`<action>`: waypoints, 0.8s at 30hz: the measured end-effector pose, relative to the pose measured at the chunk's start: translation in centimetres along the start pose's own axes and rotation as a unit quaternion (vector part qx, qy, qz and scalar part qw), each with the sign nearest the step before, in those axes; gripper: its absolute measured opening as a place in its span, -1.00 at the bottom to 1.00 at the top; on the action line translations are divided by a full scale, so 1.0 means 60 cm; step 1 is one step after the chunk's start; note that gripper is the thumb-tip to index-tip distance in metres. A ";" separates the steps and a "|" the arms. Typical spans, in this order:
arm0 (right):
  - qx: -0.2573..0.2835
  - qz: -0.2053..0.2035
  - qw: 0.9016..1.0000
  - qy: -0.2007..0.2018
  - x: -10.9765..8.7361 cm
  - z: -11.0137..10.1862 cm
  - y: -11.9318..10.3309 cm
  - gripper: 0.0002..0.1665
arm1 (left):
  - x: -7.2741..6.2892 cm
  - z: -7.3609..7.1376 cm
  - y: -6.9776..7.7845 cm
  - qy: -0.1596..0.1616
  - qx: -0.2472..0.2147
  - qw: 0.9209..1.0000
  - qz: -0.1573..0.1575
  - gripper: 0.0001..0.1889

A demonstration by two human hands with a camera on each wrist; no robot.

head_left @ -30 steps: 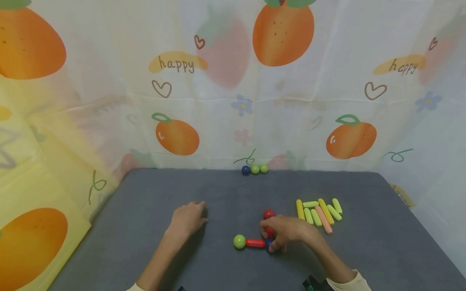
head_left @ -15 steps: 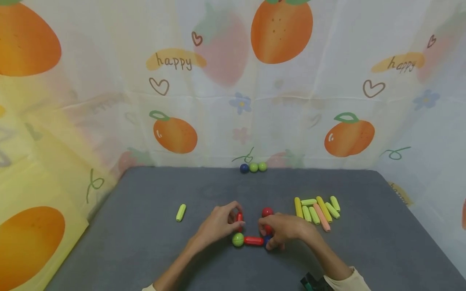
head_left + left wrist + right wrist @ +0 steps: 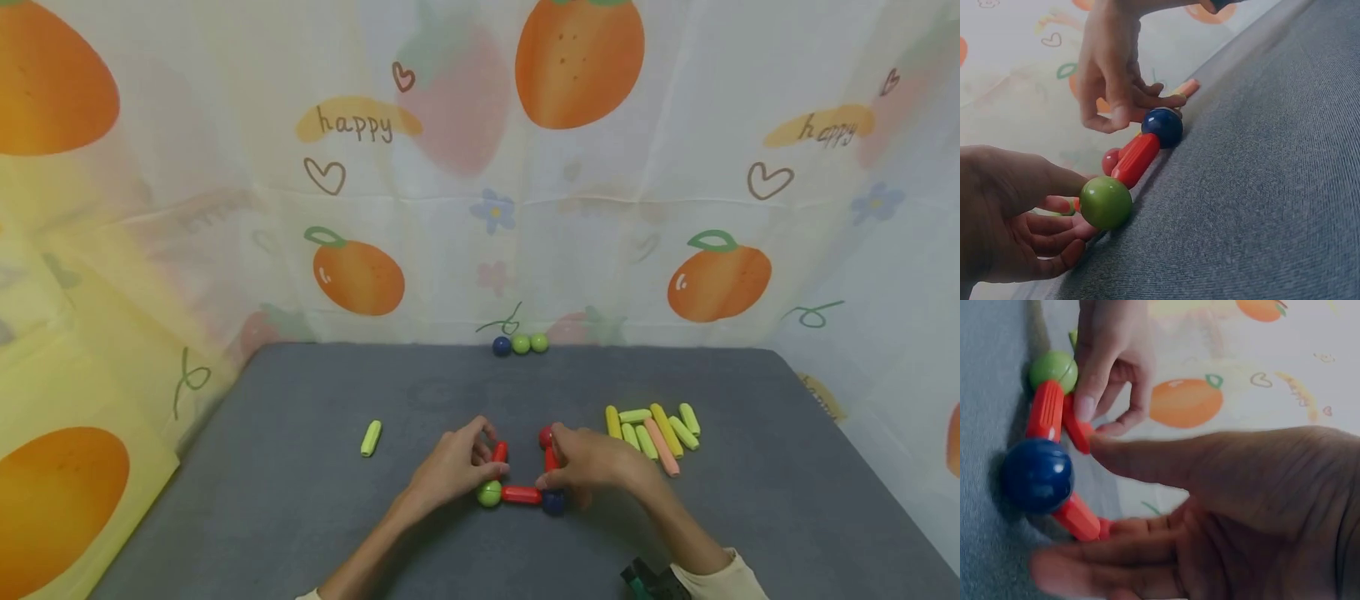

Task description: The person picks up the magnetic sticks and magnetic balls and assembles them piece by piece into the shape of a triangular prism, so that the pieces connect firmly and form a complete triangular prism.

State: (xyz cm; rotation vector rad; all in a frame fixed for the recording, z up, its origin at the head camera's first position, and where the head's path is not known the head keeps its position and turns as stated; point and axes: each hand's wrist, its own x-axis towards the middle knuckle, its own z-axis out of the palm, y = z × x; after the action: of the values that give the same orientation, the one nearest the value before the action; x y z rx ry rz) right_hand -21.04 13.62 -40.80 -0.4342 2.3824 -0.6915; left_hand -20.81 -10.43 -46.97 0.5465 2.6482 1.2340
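In the head view my left hand (image 3: 453, 460) pinches a short red rod (image 3: 500, 452) between thumb and fingers, its near end at the green ball (image 3: 490, 493). A second red rod (image 3: 521, 495) links this ball to a dark blue ball (image 3: 553, 502). From the blue ball a third red rod (image 3: 1077, 517) runs to a red ball (image 3: 546, 437). My right hand (image 3: 600, 458) is over that side, fingers by the red ball. In the right wrist view its thumb stands apart from the rod and its fingers are fairly straight.
Several yellow and lime rods and one salmon rod (image 3: 663, 448) lie in a group at right. A single lime rod (image 3: 371, 438) lies at left. Along the table's back edge sit a blue ball (image 3: 502, 346) and two green balls (image 3: 530, 343). A printed cloth (image 3: 450, 250) hangs behind.
My left hand has moved right, bringing the red rod to the green ball and uncovering the lime rod at left. My right hand has shifted off the blue ball, away from me toward the red ball.
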 end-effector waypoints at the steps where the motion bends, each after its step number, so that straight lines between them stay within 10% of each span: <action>1: -0.007 0.010 1.000 0.014 0.000 -0.001 0.001 -0.54 | 0.000 0.000 0.001 -0.002 0.001 1.000 -0.002 -0.64; 24: -0.041 -0.089 0.992 0.074 0.021 0.025 0.006 -0.72 | 0.002 0.021 0.003 0.021 0.008 0.998 0.053 -0.80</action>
State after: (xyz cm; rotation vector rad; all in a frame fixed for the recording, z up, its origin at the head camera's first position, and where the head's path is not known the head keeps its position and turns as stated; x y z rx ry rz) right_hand -21.08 12.75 -42.62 -0.6583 2.5403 -0.7308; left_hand -20.52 -9.40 -47.63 0.6783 2.6970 1.2674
